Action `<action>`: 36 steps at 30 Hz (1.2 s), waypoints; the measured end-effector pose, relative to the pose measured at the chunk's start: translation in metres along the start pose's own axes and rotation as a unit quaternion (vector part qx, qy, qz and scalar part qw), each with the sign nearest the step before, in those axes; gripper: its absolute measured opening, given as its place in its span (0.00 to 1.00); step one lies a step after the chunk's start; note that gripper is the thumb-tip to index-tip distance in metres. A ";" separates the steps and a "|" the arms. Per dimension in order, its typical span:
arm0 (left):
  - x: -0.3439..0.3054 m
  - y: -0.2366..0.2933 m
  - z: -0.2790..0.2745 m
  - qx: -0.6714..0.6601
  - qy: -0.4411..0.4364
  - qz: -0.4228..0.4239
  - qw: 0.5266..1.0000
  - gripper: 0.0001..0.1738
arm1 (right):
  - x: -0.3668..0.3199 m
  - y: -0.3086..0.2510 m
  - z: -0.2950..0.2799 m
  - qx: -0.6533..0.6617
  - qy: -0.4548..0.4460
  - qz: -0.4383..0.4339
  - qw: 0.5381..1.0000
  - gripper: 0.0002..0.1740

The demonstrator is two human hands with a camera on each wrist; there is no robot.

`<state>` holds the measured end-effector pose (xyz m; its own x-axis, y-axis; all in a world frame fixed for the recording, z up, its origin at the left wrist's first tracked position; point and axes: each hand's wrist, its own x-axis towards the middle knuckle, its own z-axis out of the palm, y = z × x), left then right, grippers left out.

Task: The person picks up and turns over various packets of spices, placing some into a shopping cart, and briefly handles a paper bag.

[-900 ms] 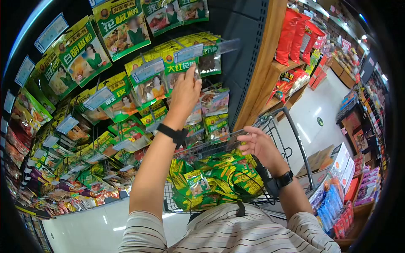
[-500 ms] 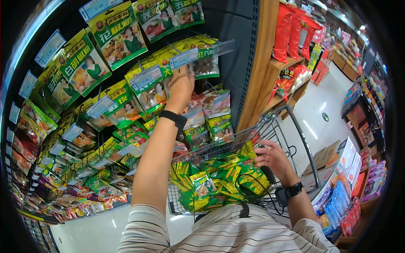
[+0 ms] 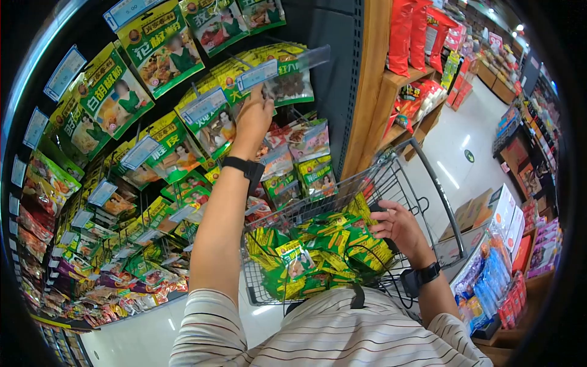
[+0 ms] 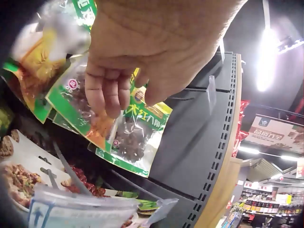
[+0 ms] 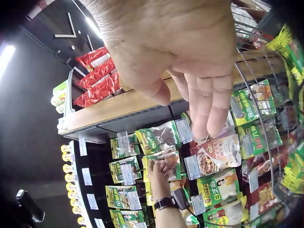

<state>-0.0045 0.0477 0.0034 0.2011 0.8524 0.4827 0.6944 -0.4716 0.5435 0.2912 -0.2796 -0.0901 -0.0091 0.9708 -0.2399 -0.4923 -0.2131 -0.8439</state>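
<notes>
My left hand (image 3: pixel 254 122) reaches up among hanging spice packets, just below a price tag (image 3: pixel 257 75). Its fingertips rest at the front of a green and yellow packet, and the hand covers much of that packet. In the left wrist view, the bent fingers and apart thumb of this hand (image 4: pixel 142 52) overlap it; a packet of dark star anise (image 4: pixel 130 142) hangs beside it. My right hand (image 3: pixel 398 227) hovers over the right side of a wire shopping cart (image 3: pixel 422 177), fingers loosely bent and holding nothing. Green and yellow packets (image 3: pixel 336 251) are heaped in the cart.
More packets hang on hooks to the left, including a white pepper packet (image 3: pixel 116 92). A wooden shelf post (image 3: pixel 367 92) stands right of the rack, with red bags (image 3: pixel 400 37) behind it. Boxes (image 3: pixel 498 211) and bagged goods line the aisle's right side.
My left hand has gone from the face of the packets to lower behind the price tag, and its fingers have bent. The right hand has shifted right and down over the cart.
</notes>
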 end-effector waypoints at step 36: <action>-0.247 0.000 -0.023 -0.245 -0.244 -0.225 0.911 0.21 | -0.012 0.052 -0.062 -0.167 0.106 0.133 0.971 0.20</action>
<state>-0.0704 -0.1680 -0.1000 0.3390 0.9266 -0.1629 0.4153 0.0080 0.9096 0.3200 -0.3096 -0.1610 0.1001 0.8387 -0.5353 -0.1876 -0.5124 -0.8380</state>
